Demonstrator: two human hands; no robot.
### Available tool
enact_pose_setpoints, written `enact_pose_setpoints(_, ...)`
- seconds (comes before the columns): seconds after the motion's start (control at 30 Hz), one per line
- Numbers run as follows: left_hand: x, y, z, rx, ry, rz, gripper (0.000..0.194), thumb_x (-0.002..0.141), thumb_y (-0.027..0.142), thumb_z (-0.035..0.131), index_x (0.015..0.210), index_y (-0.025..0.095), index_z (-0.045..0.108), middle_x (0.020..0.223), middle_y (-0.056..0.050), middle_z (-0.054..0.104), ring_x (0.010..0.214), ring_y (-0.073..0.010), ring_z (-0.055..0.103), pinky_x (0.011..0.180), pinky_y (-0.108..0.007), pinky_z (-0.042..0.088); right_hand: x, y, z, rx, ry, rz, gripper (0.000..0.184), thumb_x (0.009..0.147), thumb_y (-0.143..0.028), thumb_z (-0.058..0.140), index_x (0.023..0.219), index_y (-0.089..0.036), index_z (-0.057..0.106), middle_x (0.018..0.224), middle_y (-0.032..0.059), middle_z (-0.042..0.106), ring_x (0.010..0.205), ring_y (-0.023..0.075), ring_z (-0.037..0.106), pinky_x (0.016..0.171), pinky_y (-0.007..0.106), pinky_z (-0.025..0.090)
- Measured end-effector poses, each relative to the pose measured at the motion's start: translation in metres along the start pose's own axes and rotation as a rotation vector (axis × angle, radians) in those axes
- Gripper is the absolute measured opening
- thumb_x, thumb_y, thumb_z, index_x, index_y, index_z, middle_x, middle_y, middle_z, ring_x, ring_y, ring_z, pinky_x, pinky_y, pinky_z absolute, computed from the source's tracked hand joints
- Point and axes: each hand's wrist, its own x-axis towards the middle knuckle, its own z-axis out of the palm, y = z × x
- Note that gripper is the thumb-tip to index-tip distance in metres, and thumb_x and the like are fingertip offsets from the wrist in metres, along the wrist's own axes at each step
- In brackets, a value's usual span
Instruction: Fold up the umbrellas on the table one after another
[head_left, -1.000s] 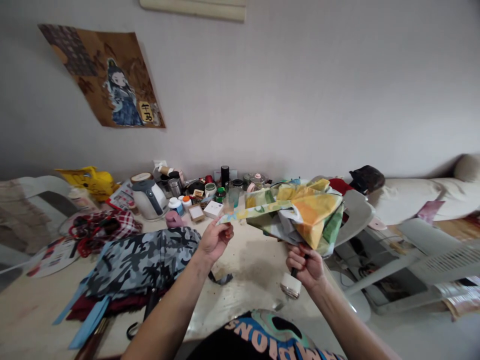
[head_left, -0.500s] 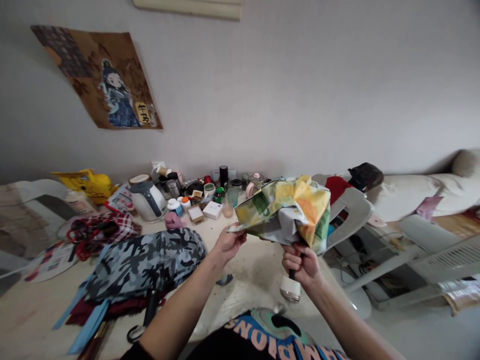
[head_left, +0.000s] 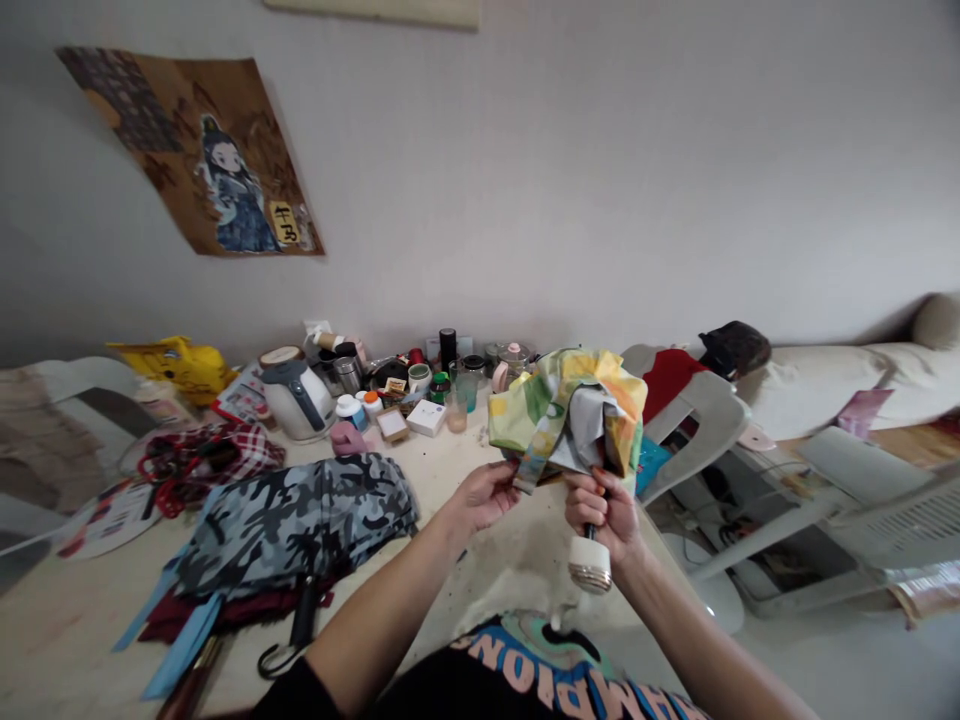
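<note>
A folding umbrella [head_left: 577, 400] with a yellow, green and orange canopy is held up over the table, its cloth bunched in loose folds. Its short white handle [head_left: 589, 562] with a silver end points down towards me. My right hand [head_left: 604, 512] is closed around the shaft just above that handle. At the canopy's lower left edge, my left hand [head_left: 491, 495] pinches the cloth near a hanging strap. Left of my forearm lies a folded grey camouflage umbrella [head_left: 300, 520] with a black hooked handle [head_left: 300, 625]. Dark red cloth shows beneath it.
Along the wall stand a kettle [head_left: 298, 400], cups, bottles and small boxes, including a white box [head_left: 427, 418]. A red checked cloth bundle [head_left: 210, 455] and a yellow bag [head_left: 176, 370] lie at the left. A white chair [head_left: 701, 440] borders the table's right side.
My left hand has moved right, bringing the stretched canopy edge in towards the shaft. The canopy is more gathered. My right hand keeps its hold on the shaft.
</note>
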Motion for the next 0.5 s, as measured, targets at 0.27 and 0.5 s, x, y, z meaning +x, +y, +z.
enact_pose_setpoints(0.27,0.009,-0.015,-0.029,0.169,0.180,0.032,0.018,0.055,0.001,0.070,0.065,0.011,0.061,0.052,0.000,0.059,0.042,-0.0076,0.048,0.045,-0.019,0.033,-0.002,-0.004,-0.001,0.048,-0.005,-0.018,0.038,0.079,-0.016,0.065,0.061,-0.020,0.032,0.053,-0.0114,0.029,0.039,0.0008,0.026,0.037,0.008,0.030)
enact_pose_setpoints(0.5,-0.008,0.011,-0.021,0.286,0.303,0.331,0.024,0.065,0.025,0.074,0.080,0.015,0.059,0.058,0.005,0.056,0.048,-0.0049,0.045,0.049,-0.018,0.032,0.004,-0.003,0.004,-0.312,0.163,-0.132,0.032,0.070,-0.014,0.067,0.061,-0.018,0.037,0.055,-0.0102,0.034,0.039,-0.0001,0.014,0.034,0.009,0.024)
